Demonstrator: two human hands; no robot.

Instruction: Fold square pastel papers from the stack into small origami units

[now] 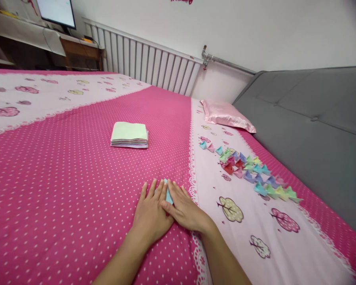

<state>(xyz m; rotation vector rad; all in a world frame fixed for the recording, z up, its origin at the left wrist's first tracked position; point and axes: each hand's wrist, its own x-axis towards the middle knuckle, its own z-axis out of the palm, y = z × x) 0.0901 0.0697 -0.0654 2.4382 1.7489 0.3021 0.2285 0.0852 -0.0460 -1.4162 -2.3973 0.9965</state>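
Note:
A small piece of light blue paper [169, 196] lies on the pink dotted bedspread, mostly covered by my hands. My left hand [152, 209] presses flat on it from the left, fingers stretched out. From the right, my right hand [184, 206] also lies flat on the paper, its thumb crossing over the left hand. Only a narrow strip of the blue paper shows between the two hands, so its folded shape is hidden.
A stack of coloured paper sheets [129, 134] sits farther forward, pale green on top. Several folded paper boats [249, 168] stand in rows to the right. Beyond them are a pink pillow [227, 114] and a grey headboard [311, 118]. A radiator [148, 55] lines the wall.

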